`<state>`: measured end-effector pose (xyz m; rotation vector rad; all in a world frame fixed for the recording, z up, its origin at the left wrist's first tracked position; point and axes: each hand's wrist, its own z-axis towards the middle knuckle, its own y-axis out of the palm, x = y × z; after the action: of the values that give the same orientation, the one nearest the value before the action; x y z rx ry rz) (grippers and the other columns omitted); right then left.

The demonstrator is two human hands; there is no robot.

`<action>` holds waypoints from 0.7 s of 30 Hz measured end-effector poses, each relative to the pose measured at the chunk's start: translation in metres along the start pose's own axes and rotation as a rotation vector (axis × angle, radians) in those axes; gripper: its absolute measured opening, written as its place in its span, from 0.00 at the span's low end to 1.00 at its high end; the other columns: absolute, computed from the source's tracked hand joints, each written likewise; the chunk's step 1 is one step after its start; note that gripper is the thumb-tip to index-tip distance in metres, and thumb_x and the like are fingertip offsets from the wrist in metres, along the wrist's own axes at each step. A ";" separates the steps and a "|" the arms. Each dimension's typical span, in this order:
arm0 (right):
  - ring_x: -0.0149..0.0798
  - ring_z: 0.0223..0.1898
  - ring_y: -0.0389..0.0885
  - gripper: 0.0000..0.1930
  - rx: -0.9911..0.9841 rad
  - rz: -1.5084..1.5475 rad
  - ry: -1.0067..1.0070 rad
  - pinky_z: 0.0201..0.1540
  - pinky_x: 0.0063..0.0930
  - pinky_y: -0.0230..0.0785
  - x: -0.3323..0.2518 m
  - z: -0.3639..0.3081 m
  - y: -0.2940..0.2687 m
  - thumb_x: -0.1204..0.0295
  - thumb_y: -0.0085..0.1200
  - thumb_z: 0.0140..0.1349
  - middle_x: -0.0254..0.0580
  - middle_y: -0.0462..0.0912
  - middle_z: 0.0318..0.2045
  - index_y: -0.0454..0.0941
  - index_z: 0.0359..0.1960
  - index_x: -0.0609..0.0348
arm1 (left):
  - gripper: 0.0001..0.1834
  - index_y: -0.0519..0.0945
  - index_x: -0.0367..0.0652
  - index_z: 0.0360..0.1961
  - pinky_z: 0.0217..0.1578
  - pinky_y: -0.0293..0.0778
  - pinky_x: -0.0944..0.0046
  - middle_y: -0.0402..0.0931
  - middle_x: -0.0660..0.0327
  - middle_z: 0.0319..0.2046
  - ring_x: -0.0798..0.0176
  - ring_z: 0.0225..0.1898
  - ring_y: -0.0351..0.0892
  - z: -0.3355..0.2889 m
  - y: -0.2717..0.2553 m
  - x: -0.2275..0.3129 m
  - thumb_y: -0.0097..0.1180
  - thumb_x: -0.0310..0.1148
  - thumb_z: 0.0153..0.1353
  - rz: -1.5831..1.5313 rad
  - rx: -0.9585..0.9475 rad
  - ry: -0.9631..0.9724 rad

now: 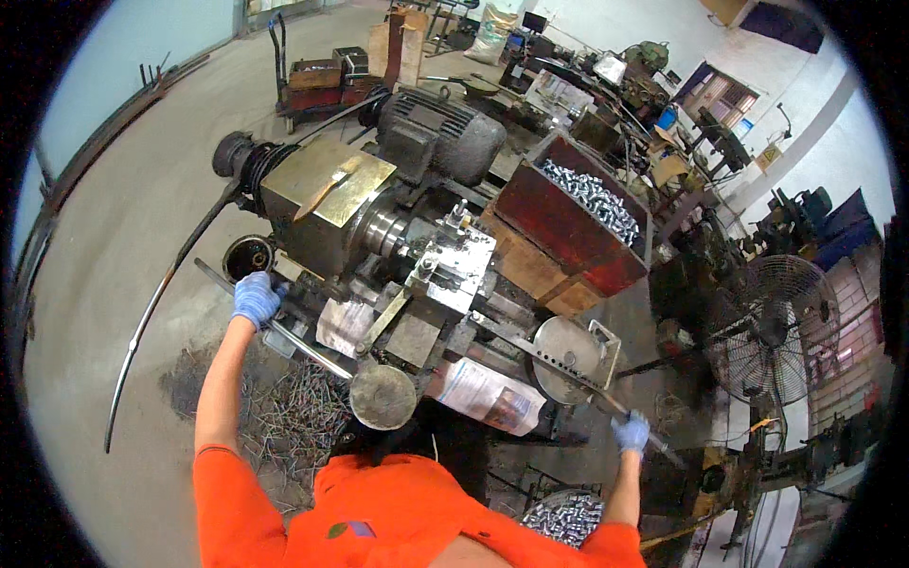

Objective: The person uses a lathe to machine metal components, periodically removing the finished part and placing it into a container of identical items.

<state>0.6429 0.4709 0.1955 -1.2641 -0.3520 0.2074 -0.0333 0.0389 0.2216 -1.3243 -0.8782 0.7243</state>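
A small metal lathe [417,260] stands in front of me, with a bright round chuck [385,234] and a tool slide at its middle. My left hand [257,299], in a light blue glove, is closed round a long metal lever [308,348] at the machine's left front. A dark round cup [248,256] sits just beyond that hand. Out to the right, my right hand [632,432], gloved alike, grips a metal bar handle [607,402] beside a large round disc [568,355]. Whatever the chuck holds is too small to make out.
A red bin [573,222] of shiny metal parts stands behind the slide. More parts fill a basket [563,517] near my right arm. Metal shavings [294,421] litter the floor at left. A fan [772,322] stands at right; an electric motor [440,133] sits behind.
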 end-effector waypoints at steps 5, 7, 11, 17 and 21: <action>0.56 0.35 0.78 0.26 -0.262 0.087 0.429 0.37 0.47 0.69 0.040 -0.128 -0.023 0.47 0.57 0.43 0.56 0.79 0.31 0.77 0.28 0.60 | 0.17 0.82 0.47 0.30 0.37 0.72 0.53 0.78 0.52 0.28 0.49 0.34 0.78 0.007 0.006 -0.011 0.55 0.48 0.52 -0.194 0.173 -0.093; 0.57 0.36 0.78 0.28 -0.404 -0.162 0.588 0.38 0.47 0.70 0.068 -0.184 -0.041 0.45 0.54 0.46 0.57 0.79 0.31 0.79 0.37 0.58 | 0.16 0.82 0.48 0.31 0.37 0.72 0.54 0.78 0.53 0.29 0.50 0.34 0.78 0.010 0.008 -0.016 0.54 0.48 0.52 -0.161 0.239 -0.092; 0.56 0.36 0.78 0.23 -0.347 -0.109 0.675 0.38 0.44 0.71 0.092 -0.255 -0.045 0.52 0.51 0.50 0.61 0.79 0.29 0.80 0.24 0.64 | 0.17 0.81 0.47 0.32 0.37 0.72 0.54 0.78 0.53 0.30 0.51 0.36 0.77 0.015 0.012 -0.019 0.55 0.49 0.51 -0.135 0.214 -0.142; 0.54 0.34 0.79 0.18 -0.350 -0.209 0.630 0.39 0.40 0.72 0.101 -0.282 -0.027 0.59 0.54 0.44 0.58 0.79 0.27 0.80 0.23 0.65 | 0.17 0.81 0.45 0.33 0.40 0.71 0.54 0.78 0.53 0.33 0.51 0.39 0.77 0.016 0.010 -0.018 0.56 0.48 0.51 -0.143 0.190 -0.141; 0.53 0.37 0.79 0.17 -0.342 -0.143 0.741 0.40 0.40 0.71 0.101 -0.283 -0.027 0.60 0.58 0.41 0.58 0.79 0.29 0.80 0.24 0.64 | 0.17 0.81 0.46 0.33 0.40 0.72 0.54 0.78 0.52 0.33 0.51 0.38 0.77 0.014 0.008 -0.016 0.56 0.48 0.51 -0.132 0.206 -0.140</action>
<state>0.8397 0.2452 0.1632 -1.5458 0.1723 -0.4583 -0.0536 0.0331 0.2119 -1.0333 -0.9664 0.7883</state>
